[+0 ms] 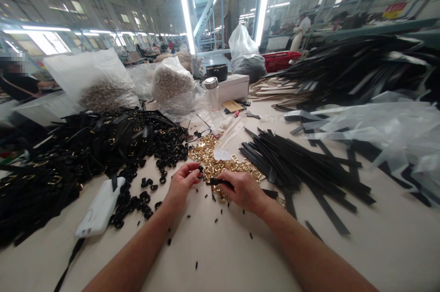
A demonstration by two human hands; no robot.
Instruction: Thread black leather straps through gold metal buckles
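Observation:
My left hand pinches a small black loop between thumb and fingers. A little to its right, my right hand is closed around a black strap, whose end points toward the loop without touching it. Just behind both hands spreads a heap of gold buckles. Black loops like the one I hold are piled to the left, with more scattered nearer me. Flat black straps lie stacked on the right. Small black bits dot the table around my wrists.
A white power bank with a black cord lies at left, beside a mound of buckled straps. Behind are eyeglasses, a bottle, a white box and filled plastic bags. Plastic sheeting covers straps at right.

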